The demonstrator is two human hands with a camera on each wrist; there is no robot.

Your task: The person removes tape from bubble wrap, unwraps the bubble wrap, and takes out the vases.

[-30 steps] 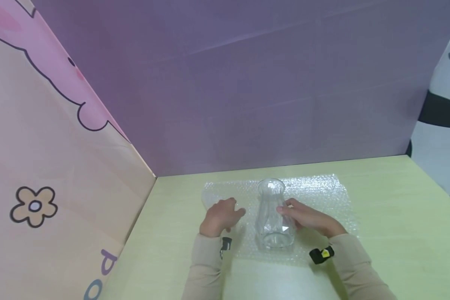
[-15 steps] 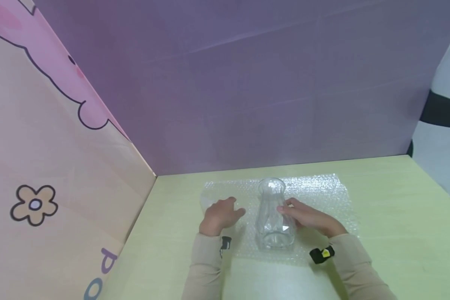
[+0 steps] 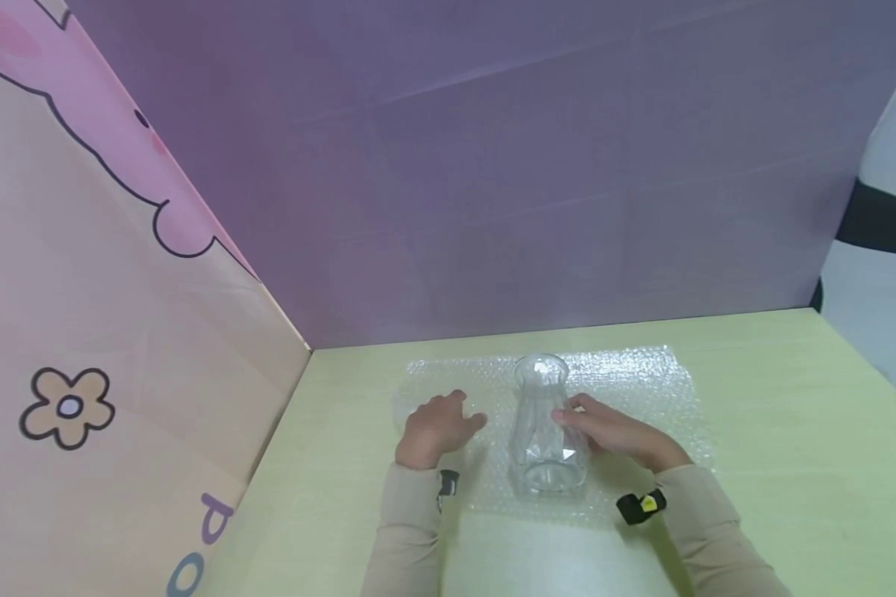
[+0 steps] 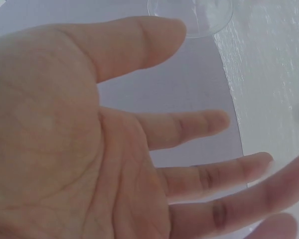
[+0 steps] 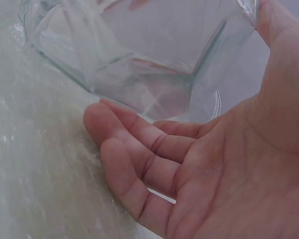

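A clear glass vase [image 3: 543, 439] with a flared rim and faceted sides is set on a sheet of bubble wrap [image 3: 635, 377], its rim away from me. My right hand [image 3: 616, 431] holds the vase's right side. In the right wrist view the thumb meets the glass at upper right and the curled fingers [image 5: 154, 154] lie against its lower side. Left of the vase, my left hand [image 3: 436, 427] is spread over the wrap's left part. Its palm [image 4: 114, 144] holds nothing and the fingers are extended. Whether the fingertips touch the wrap is hidden.
The pale yellow-green table [image 3: 776, 431] carries the wrap. A purple wall panel [image 3: 493, 182] rises at its back edge, and a pink and cream printed panel [image 3: 157, 348] at its left. A black-and-white printed panel [image 3: 881, 298] stands at the right.
My left hand has shifted slightly left. The wrap's left edge has spread a little to the left beyond it. The right hand and the vase have stayed in place.
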